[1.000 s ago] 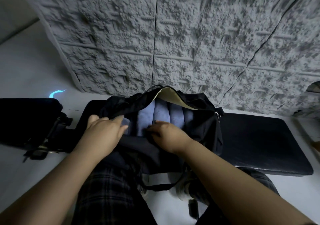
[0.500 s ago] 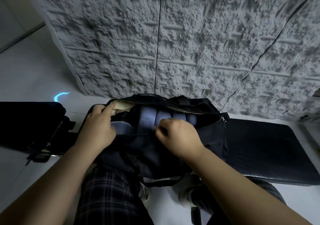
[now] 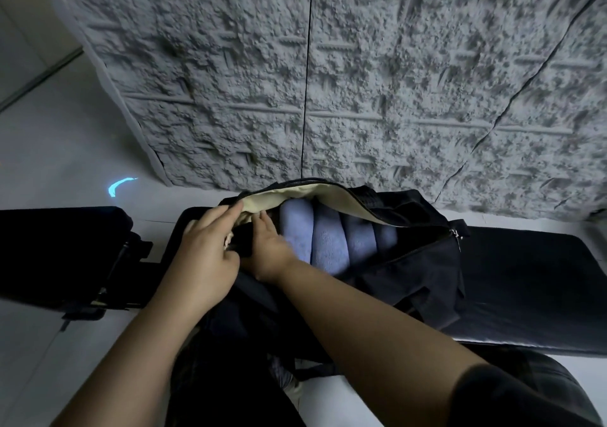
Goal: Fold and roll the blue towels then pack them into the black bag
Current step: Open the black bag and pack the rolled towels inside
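Four blue towels (image 3: 328, 246), maybe five, are rolled up and sitting side by side inside the black bag (image 3: 417, 262), packed tight against each other like a row of sausages. The count gets fuzzy at the right end, where the last roll is half hidden under the flap. That flap is lifted, so you can see its cream lining (image 3: 295, 200) arching over the rolls.

The bag sits on a dark padded worktop (image 3: 525, 279) that runs off to the right, up against a rough grey textured wall (image 3: 361, 81).

Both hands are at the left end of the opening. The left hand (image 3: 205, 256) has its fingers stretched up to the edge of the cream lining, with its thumb side down by the dark fabric. Looks like it's holding the bag edge there, but I honestly can't tell how firm that grip is. The right hand (image 3: 267, 252) reaches across from the right and has its fingers tucked into the bag mouth just beside the leftmost towel, pinching a fold of the black fabric.

Off to the left there's another black padded piece (image 3: 59, 256) with some frame bits under it, and a little cyan glow (image 3: 120, 186) on the white floor.
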Demonstrator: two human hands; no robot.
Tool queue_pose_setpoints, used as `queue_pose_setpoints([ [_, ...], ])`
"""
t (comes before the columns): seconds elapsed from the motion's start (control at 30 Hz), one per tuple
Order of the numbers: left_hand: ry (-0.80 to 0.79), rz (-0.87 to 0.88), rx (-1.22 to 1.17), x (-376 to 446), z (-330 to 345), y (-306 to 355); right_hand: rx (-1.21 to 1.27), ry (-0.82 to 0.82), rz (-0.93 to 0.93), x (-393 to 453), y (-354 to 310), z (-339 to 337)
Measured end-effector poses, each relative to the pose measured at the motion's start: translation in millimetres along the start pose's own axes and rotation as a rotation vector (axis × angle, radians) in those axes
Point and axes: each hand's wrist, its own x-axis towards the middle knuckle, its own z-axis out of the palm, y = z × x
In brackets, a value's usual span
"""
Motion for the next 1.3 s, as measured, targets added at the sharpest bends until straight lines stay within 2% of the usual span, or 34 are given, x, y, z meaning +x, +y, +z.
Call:
queue_pose_setpoints([
  [0.27, -0.023, -0.024, -0.072, -2, -1, -5, -0.016, 0.041, 0.08, 4, -10, 5],
  [0.43, -0.015, -0.059, -0.14, -3, -1, -4, 0.077, 0.096, 0.108, -6, -12, -4],
  [0.63, -0.026, -0.082, -0.175, -5, -3, -4, 0.094, 0.136, 0.068, -32, -17, -6],
  [0.77, -0.014, -0.085, -0.152, -5, -1, 0, 0.115, 0.446, -0.1, -47, -17, -4],
  [0.83, -0.002, -0.088, -0.156, -4, 0, 2, 0.058, 0.54, -0.152, -45, -17, -3],
  [0.97, -0.002, -0.087, -0.172, -4, 0, 5, -0.059, 0.443, -0.283, -46, -14, 2],
  [1.07, 0.0, -0.102, -0.186, -5, 0, 4, -0.035, 0.426, -0.373, -50, -8, 0],
  [1.2, 0.021, -0.122, -0.23, -3, -1, 2, 0.048, 0.435, -0.365, -56, -4, -10],
  [1.3, 0.006, -0.128, -0.261, -3, -2, 4, 0.167, 0.262, -0.252, -57, -3, -15],
])
